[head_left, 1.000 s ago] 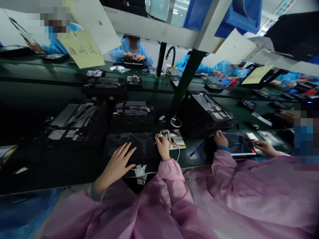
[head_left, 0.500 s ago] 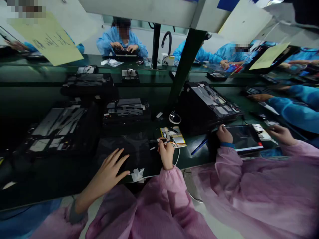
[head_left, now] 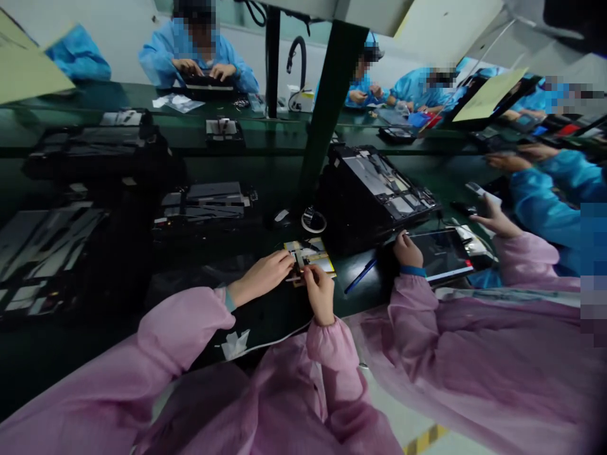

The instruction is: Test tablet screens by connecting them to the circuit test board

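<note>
Green bench (head_left: 272, 319), crowded on every side of my hands
Dark green post (head_left: 327, 101) stands beyond, cutting off part of my view across; at its foot a tall black stack (head_left: 353, 212) of devices blocks the way ahead on the right, with a lower stack (head_left: 203, 212) ahead on the left, and a co-worker's tablet (head_left: 441, 253) to my right. My left hand (head_left: 265, 276) and right hand (head_left: 320, 294) are close together at the yellow-edged piece (head_left: 323, 261) on the bench; whether either pinches it I cannot tell. White tissue (head_left: 236, 344) lies nearer me, a blue pen (head_left: 360, 276) just right of the piece
</note>
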